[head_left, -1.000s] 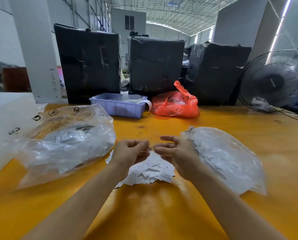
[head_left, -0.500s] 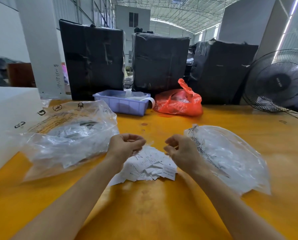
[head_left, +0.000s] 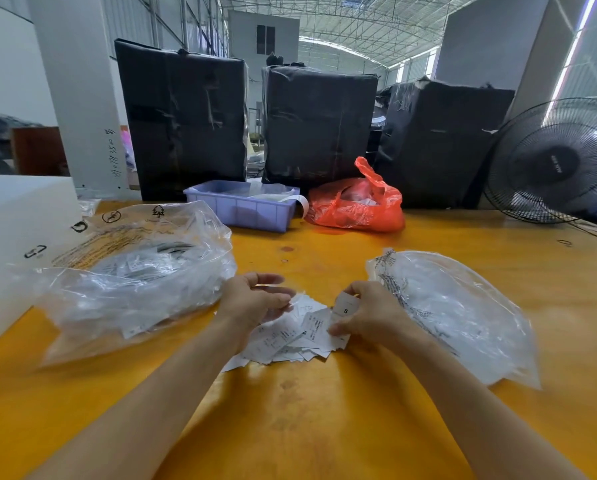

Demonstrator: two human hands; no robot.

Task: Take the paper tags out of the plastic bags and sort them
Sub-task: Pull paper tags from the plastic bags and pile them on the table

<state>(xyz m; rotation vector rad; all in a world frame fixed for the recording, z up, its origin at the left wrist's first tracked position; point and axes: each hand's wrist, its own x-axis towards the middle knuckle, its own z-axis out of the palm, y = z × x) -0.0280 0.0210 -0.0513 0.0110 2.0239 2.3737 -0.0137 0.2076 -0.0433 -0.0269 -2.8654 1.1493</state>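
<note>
The right hand (head_left: 370,315) pinched a small paper tag (head_left: 345,306) marked "S" between thumb and curled fingers, just above the loose heap of tags (head_left: 290,341) on the orange table (head_left: 325,427). The left hand (head_left: 255,299) hovered over the heap, fingers relaxed and holding nothing. Two clear plastic bags flanked the heap — a crumpled one (head_left: 134,275) at left, a flatter one (head_left: 453,313) at right.

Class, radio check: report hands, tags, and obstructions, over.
Right hand pinching S tag; left hand open over tag pile. Plastic bags flank pile. Nothing obstructing.
</note>
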